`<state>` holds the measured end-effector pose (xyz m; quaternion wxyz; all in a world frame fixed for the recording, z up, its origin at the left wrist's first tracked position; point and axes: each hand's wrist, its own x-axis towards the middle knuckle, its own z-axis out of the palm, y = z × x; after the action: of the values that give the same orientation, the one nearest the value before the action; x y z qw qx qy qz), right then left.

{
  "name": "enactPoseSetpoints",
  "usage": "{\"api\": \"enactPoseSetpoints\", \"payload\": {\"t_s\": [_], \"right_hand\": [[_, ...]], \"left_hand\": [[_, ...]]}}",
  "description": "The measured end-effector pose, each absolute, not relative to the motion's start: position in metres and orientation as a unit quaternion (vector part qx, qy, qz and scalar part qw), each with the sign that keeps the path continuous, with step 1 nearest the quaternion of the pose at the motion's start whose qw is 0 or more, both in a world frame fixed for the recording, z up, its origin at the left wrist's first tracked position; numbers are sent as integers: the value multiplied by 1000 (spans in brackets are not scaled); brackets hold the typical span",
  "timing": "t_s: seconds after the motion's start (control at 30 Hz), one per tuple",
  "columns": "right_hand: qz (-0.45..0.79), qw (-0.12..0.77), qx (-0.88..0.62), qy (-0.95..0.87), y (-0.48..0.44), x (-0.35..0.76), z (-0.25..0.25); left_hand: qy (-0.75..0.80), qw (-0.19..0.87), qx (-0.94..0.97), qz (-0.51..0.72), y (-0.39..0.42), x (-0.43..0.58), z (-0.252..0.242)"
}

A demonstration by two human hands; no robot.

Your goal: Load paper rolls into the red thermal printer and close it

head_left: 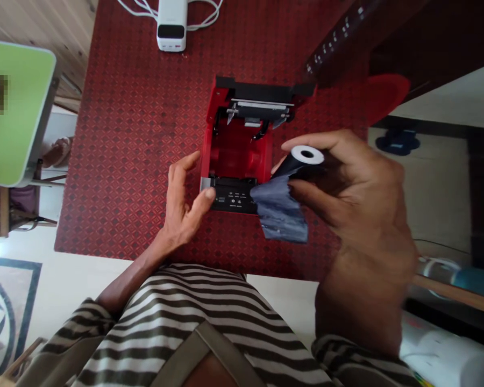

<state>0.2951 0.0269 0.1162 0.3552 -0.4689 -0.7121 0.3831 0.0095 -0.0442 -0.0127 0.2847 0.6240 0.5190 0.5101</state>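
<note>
A small red and black receipt printer (236, 200) stands on the table with its lid (262, 97) raised and its red paper bay (240, 153) bare inside. My left hand (183, 196) is at its left side, fingers spread and thumb resting on the black front panel. To the right of the bay, my right hand (361, 183) grips a paper roll (307, 155) between thumb and fingers. The roll has a white end with a dark core hole and a dark outer face. A crumpled dark loose end (284, 207) hangs from it in front of the panel's right part.
The table (133, 140) has a red patterned cover. A white power bank (171, 27) with white cables lies at the far edge. A green-topped stool or table (14, 123) is on the left. A dark translucent object (334, 43) lies far right, near a red rounded shape (387, 94).
</note>
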Motion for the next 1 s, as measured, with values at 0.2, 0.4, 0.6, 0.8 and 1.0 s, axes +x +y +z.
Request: {"api": "enactPoseSetpoints", "payload": {"t_s": [0.2,0.4,0.6,0.8,1.0], "right_hand": [[228,295,-464,-803,34,286,110],[129,230,-444,-857,38,264,103],[28,108,-467,-877,40,236,103],[6,31,-476,-879,44,217,112],[13,-29,-510,-860,50,198,114]], "left_hand": [[463,183,722,480,-47,18,42],[472,103,769,420,-46,24,57],[501,98,743,433,-43,16,54],[501,133,756,400,-36,11,57],[519,105,764,368,-28,13,54]]}}
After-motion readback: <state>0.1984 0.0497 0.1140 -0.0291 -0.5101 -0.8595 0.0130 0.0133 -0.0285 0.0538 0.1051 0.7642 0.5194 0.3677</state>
